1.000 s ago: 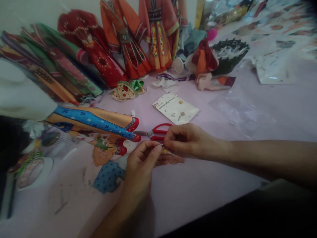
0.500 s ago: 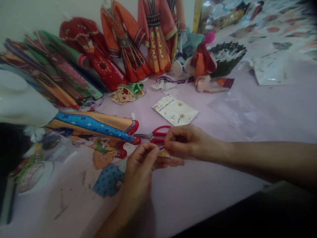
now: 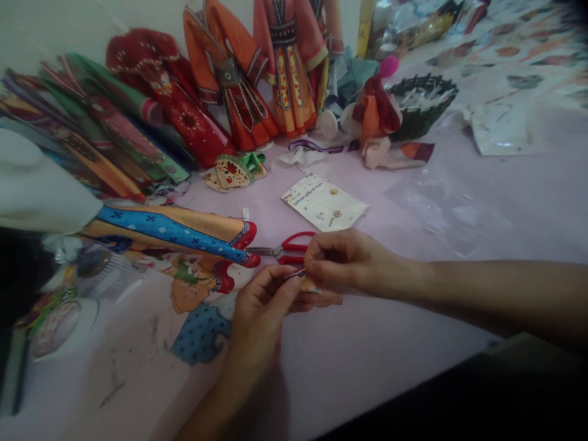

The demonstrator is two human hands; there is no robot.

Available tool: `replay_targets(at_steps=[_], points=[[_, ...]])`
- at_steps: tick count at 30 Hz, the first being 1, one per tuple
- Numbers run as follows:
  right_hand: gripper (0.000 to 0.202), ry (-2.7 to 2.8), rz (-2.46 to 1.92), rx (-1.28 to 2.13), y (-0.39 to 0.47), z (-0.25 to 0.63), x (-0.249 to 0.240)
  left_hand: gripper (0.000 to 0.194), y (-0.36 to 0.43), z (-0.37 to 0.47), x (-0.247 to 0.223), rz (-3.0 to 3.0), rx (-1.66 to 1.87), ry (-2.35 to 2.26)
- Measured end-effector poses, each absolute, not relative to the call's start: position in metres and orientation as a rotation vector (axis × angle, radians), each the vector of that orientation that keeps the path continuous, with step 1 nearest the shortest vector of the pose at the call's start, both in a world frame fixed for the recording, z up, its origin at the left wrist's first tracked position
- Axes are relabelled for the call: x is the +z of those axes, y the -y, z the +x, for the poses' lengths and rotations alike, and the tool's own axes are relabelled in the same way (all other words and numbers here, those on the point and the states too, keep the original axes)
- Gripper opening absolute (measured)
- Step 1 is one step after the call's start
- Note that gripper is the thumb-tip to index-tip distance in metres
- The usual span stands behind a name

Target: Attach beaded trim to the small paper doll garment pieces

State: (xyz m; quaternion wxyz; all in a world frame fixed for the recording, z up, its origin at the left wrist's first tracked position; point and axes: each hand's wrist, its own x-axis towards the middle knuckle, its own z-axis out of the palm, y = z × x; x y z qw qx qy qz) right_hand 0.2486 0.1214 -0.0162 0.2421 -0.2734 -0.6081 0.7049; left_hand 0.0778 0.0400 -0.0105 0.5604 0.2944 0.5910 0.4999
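A small piece of fabric (image 3: 310, 285) with a dark, white-dotted trim (image 3: 294, 274) along its upper edge is pinched in my left hand (image 3: 261, 300), the thumb pressing on the trim. My right hand (image 3: 342, 260) has thumb and fingertips pressed together at the trim's right end; its fingers hide what they pinch. Just behind the hands, red-handled scissors (image 3: 296, 247) lie on the table, partly covered by my right hand. Farther back is a white card (image 3: 324, 202) bearing small gold ornaments.
Doll-sized robes (image 3: 289, 86) line the wall. A dark basket (image 3: 420, 107) stands at the back right, a clear plastic bag (image 3: 448, 208) before it. At left are a blue-and-orange garment (image 3: 169, 229), a blue dotted cloth (image 3: 199, 337) and a tape roll (image 3: 64, 327).
More of the dotted trim shows beside my left thumb, which has shifted slightly. Both hands stay close together in nearly the same place.
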Motion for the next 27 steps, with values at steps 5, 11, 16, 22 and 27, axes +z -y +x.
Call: replay_targets(at_steps=[5, 11, 16, 22, 27], points=[[0.012, 1.675, -0.761, 1.923, -0.1211, 0.2487, -0.0157, 0.018, -0.0396, 0.0783, -0.0114, 0.691, 1.18, -1.425], [0.012, 1.68, -0.791, 1.895, -0.1199, 0.2488, -0.0151, 0.018, -0.0404, 0.0792, -0.0106, 0.701, 1.177, -1.425], [0.012, 1.686, -0.797, 1.886, -0.1205, 0.2487, -0.0143, 0.016, -0.0405, 0.0793, -0.0119, 0.707, 1.164, -1.404], [0.011, 1.698, -0.814, 1.886, -0.1216, 0.2484, -0.013, 0.014, -0.0405, 0.0795, -0.0112, 0.708, 1.163, -1.402], [0.011, 1.739, -0.82, 1.858, -0.1216, 0.2488, -0.014, 0.013, -0.0393, 0.0799, -0.0109, 0.682, 1.193, -1.37]])
